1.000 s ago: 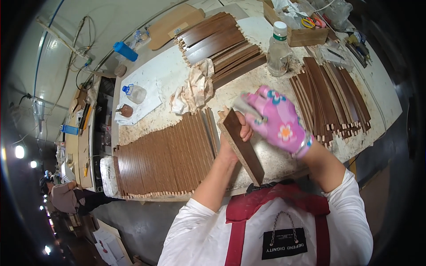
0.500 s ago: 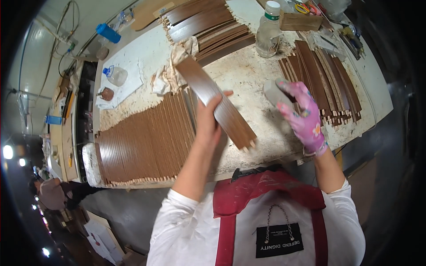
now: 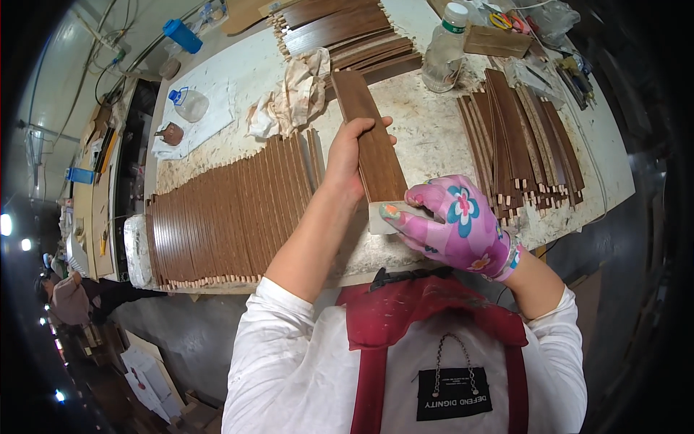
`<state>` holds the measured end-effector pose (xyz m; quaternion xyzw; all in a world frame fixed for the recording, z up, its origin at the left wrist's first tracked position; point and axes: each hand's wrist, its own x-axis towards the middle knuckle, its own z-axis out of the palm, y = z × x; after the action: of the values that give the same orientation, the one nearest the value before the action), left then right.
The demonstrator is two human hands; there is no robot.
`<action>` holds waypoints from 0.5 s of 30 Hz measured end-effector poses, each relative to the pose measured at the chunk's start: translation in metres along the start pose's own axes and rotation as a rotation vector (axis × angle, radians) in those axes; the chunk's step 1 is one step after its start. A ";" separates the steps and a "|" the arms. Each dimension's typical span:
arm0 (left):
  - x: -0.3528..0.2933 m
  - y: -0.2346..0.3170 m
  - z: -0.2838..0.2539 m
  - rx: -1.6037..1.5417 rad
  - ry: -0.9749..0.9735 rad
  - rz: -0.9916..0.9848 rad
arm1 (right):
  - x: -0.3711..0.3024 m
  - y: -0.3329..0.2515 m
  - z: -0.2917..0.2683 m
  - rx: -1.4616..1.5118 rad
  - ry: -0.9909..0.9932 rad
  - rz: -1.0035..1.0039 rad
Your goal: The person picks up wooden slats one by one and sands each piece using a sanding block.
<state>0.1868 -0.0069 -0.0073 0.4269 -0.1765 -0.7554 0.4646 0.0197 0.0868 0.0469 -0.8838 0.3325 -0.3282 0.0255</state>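
My bare left hand (image 3: pixel 348 160) grips a dark brown wooden slat (image 3: pixel 365 130) by its middle, the slat pointing away from me over the stained workbench (image 3: pixel 426 137). My right hand (image 3: pixel 452 223), in a pink flowered glove, presses a small grey sanding pad (image 3: pixel 382 216) against the slat's near end. To my left lies a long row of similar finished slats (image 3: pixel 217 213) side by side. On the right is a second pile of slats (image 3: pixel 524 141).
A crumpled stained rag (image 3: pixel 293 98) lies behind the row. A clear plastic bottle (image 3: pixel 442 47) stands at the back, with more stacked slats (image 3: pixel 340 32) and a wooden block (image 3: pixel 497 42). A small jug (image 3: pixel 189 103) and blue cap (image 3: pixel 181 35) sit far left.
The slat has swung from slanting across the bench to pointing away from me. My gloved right hand came back from the right and now holds the pad against its near end.
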 end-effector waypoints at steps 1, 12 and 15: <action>0.000 0.001 0.000 0.012 0.009 0.003 | 0.003 0.002 -0.002 0.001 -0.040 -0.027; -0.011 0.023 -0.016 -0.033 -0.095 0.192 | -0.038 0.024 -0.021 0.276 -0.026 0.483; -0.007 0.020 -0.014 0.029 -0.058 0.240 | -0.045 0.030 -0.007 0.424 0.069 0.563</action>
<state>0.2104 -0.0091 0.0010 0.3873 -0.2506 -0.7038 0.5403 -0.0272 0.0922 0.0190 -0.7209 0.4885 -0.3995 0.2865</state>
